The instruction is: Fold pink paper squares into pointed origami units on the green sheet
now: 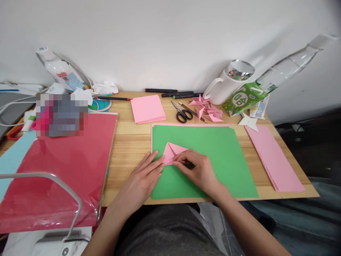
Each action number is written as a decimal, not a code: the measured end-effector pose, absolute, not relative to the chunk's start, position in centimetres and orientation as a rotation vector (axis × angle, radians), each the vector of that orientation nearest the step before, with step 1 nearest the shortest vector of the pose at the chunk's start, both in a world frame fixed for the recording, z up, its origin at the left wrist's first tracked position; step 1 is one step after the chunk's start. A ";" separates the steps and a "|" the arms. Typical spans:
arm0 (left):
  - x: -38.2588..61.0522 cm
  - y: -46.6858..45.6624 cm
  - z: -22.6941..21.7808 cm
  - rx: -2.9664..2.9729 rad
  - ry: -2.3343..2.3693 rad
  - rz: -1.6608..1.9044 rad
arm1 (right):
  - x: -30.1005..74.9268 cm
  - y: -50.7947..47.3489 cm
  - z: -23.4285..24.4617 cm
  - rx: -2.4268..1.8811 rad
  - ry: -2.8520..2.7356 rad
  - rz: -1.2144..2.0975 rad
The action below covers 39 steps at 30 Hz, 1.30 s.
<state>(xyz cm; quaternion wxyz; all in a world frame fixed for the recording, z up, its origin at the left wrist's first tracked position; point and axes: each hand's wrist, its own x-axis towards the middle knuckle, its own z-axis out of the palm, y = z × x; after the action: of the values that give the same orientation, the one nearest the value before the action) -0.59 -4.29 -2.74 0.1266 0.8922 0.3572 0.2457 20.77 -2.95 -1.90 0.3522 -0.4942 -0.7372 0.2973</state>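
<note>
A folded piece of pink paper [169,152] lies on a stack of green paper sheets [213,153], with a crease and flaps showing. My left hand [142,177] lies flat, fingers stretched out, its fingertips touching the paper's left edge. With thumb and fingers pinched together, my right hand [198,167] grips the paper's lower right part, which those fingers partly hide. Behind the green sheets are a stack of pink squares [148,108], black-handled scissors [182,113] and a cluster of folded pink paper pieces [206,106].
Markers [161,90] lie along the wall. A white mug [229,80], a green carton [243,99] and a clear bottle [289,67] stand at the back right. Pink strips [274,160] lie right; a red paper pack [71,167] and a grey bent tube [53,176] are left.
</note>
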 end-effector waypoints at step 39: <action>-0.6 -5.2 -2.3 2.761 1.134 0.303 | 20.3 -2.3 -1.6 -1.427 -2.007 0.610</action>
<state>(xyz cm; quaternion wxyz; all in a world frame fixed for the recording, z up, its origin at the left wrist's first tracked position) -0.59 -5.21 -2.35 0.0708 0.9180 0.3771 0.1007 20.29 -2.27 -1.65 0.2978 -0.5369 -0.7552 0.2296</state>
